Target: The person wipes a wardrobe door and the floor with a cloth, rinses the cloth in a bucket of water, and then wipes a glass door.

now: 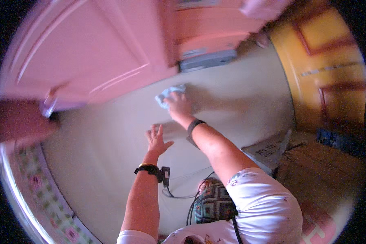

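My right hand is pressed on a crumpled light-blue cloth, which lies against the pale smooth floor. To its lower left, my left hand is held over the floor with its fingers spread and nothing in it. Both wrists wear dark bands, and a small black device with a cable is fixed at the left one. The picture is blurred around the right hand, so the exact grip of its fingers is partly hidden.
Pink panelled furniture stands ahead, beside a grey box-like object. Yellow panelled furniture is at the right. A printed bag and brown cardboard lie at lower right. A patterned mat borders the left, and a cable trails near my foot.
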The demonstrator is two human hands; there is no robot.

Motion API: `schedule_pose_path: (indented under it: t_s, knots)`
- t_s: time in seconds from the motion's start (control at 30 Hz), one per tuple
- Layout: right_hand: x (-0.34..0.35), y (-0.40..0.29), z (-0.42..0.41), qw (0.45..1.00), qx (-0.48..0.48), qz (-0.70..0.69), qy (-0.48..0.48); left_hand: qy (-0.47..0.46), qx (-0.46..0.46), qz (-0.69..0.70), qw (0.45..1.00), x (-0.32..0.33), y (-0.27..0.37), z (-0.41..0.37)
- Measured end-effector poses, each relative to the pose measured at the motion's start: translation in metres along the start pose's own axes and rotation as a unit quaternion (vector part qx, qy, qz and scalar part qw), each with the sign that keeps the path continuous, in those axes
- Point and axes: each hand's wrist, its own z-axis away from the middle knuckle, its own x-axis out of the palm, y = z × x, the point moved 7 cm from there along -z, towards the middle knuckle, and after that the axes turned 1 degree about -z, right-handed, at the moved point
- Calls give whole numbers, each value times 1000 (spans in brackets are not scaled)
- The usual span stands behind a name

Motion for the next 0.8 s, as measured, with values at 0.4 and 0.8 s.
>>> schedule_pose_path:
  t_s: [0.4,0.8]
  knots:
    - [232,-260,199,796,-347,48,-493,349,-391,332,784,-16,-272,252]
    - [21,-389,224,890,-229,-225,-324,66,78,967,231,-106,-126,301]
